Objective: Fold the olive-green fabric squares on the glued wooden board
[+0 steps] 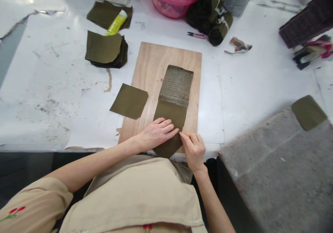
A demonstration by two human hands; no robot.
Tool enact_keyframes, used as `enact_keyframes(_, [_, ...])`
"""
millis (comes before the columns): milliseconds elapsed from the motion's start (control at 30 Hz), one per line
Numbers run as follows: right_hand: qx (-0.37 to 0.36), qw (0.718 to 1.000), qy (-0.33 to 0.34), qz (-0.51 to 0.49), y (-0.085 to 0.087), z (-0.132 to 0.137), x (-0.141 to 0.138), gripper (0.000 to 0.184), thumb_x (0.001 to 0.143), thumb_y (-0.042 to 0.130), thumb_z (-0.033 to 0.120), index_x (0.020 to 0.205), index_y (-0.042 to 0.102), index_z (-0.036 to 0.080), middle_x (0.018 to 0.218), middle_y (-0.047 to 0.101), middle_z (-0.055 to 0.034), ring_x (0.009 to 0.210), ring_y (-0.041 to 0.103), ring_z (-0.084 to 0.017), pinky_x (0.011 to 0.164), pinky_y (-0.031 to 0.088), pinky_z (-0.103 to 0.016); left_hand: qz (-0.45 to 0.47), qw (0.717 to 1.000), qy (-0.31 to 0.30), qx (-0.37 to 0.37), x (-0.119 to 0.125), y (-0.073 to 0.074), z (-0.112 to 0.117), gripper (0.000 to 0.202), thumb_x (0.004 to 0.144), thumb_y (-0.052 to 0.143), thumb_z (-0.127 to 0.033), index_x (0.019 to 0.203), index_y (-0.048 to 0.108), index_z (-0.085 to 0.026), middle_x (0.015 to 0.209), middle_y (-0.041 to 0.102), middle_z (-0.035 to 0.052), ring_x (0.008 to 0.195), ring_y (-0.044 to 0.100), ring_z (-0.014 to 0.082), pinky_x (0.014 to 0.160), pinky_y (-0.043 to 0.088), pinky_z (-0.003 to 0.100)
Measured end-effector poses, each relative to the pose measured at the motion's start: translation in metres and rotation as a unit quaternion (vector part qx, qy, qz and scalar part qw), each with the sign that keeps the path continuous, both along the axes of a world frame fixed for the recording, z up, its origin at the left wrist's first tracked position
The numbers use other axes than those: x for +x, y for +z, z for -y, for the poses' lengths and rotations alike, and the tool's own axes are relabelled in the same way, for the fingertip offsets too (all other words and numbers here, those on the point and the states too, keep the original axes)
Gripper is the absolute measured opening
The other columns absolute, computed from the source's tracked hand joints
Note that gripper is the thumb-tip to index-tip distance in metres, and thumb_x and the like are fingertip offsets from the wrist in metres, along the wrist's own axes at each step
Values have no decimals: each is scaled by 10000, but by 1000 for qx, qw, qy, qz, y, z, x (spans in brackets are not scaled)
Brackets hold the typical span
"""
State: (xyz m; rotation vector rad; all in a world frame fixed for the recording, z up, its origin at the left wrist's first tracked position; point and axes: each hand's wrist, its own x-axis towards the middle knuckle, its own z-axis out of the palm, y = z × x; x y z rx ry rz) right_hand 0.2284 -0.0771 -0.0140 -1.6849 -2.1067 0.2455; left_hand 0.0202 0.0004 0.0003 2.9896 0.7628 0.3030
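Observation:
An olive fabric piece (170,112) lies on a wooden board (145,61), its lower end reaching over the board's near edge. At its far end is a ribbed, greyish section (177,84). My left hand (157,133) rests flat across the fabric, fingers stretched out to the right. By the fabric's right edge, my right hand (193,148) is closed in a pinch, thumb and forefinger touching that edge close to my left fingertips. A separate olive fabric square (130,102) lies left of the hands, partly on the board.
Stacked olive fabric pieces (102,47) and a yellow glue stick (117,22) lie at back left. Behind the board are a pink basket (171,7), dark yarn balls (218,28) and small pink snips (197,35). A grey block (281,167) with another olive piece (308,112) stands right.

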Motion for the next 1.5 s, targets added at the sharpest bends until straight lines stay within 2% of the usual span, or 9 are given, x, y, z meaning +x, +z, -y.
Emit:
enact_keyframes(500, [10, 1000, 5, 20, 0, 5, 4, 258, 928, 548, 167, 1141, 680, 225, 897, 647, -50, 844, 519, -163, 794, 422, -284, -4, 1000, 0, -28, -1, 0, 3, 351, 952, 509, -165, 1299, 509, -221, 1169, 601, 85, 1164, 527, 241, 986, 429, 408])
enact_keyframes(700, [8, 1000, 16, 23, 1, 7, 8, 297, 928, 545, 155, 1188, 664, 237, 905, 651, -50, 834, 518, -160, 782, 429, -283, -9, 1000, -6, -23, 5, 6, 4, 306, 963, 475, -142, 1262, 534, -171, 1178, 588, 91, 1162, 524, 225, 1020, 403, 375])
enact_keyframes(967, [9, 1000, 4, 11, 5, 9, 9, 242, 930, 543, 169, 1110, 696, 222, 891, 657, -55, 834, 536, -161, 784, 442, -284, -8, 1000, -12, -28, 7, 3, 3, 300, 952, 506, -161, 1246, 542, -207, 1065, 608, 73, 1106, 543, 223, 964, 419, 382])
enact_keyframes(1500, [9, 1000, -12, 11, -1, 16, 13, 237, 922, 548, 171, 1103, 692, 227, 906, 655, -57, 846, 524, -165, 796, 433, -291, -18, 1000, -22, -13, 10, 9, 2, 303, 947, 516, -181, 1238, 543, -257, 990, 592, 57, 1065, 531, 228, 919, 402, 398])
